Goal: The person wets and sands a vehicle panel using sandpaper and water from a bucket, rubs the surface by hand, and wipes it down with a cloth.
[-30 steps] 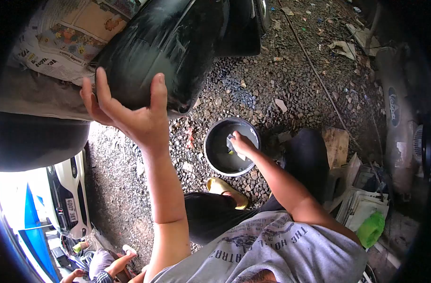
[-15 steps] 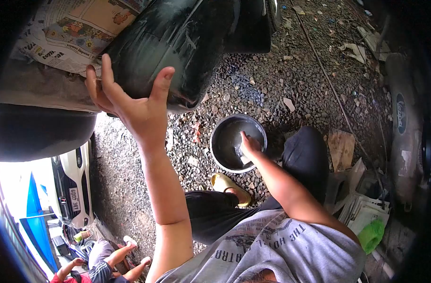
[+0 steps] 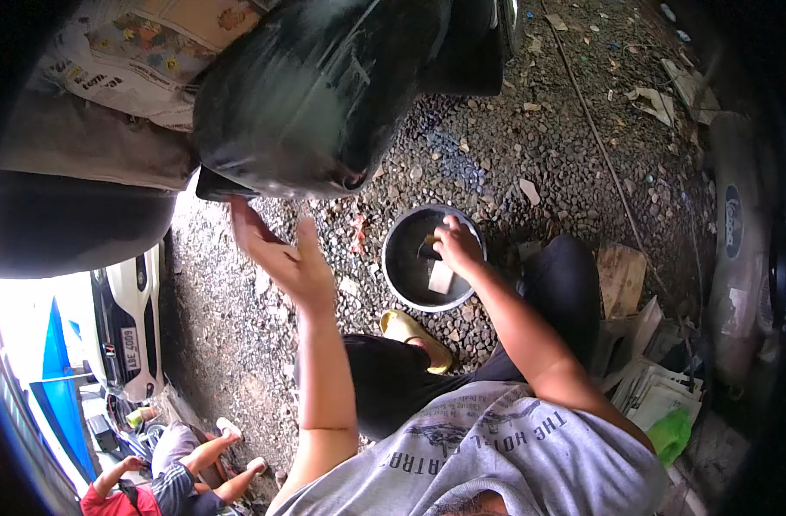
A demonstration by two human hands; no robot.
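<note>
My left hand (image 3: pixel 289 262) is open, fingers stretched towards the lower edge of a black curved body panel (image 3: pixel 298 103). Its fingertips are blurred and partly hidden near that edge, so contact cannot be told. Greyish wet streaks cover the panel. My right hand (image 3: pixel 458 247) is over a round dark basin (image 3: pixel 391 277) on the gravel, its fingers closed around a small dark, yellowish thing that I cannot make out. A pale rectangular block (image 3: pixel 441 277) lies in the basin just below that hand.
Newspaper (image 3: pixel 143 64) covers the surface beside the panel. A grey body part with a Vespa badge (image 3: pixel 733 222) stands at right, near papers and a green plastic bag (image 3: pixel 670 436). At lower left are a white vehicle (image 3: pixel 135 331) and a person in red (image 3: pixel 109 499).
My left hand has dropped from in front of the panel to its lower edge. My right hand's fingers have drawn together over the basin, and the pale block shows more fully.
</note>
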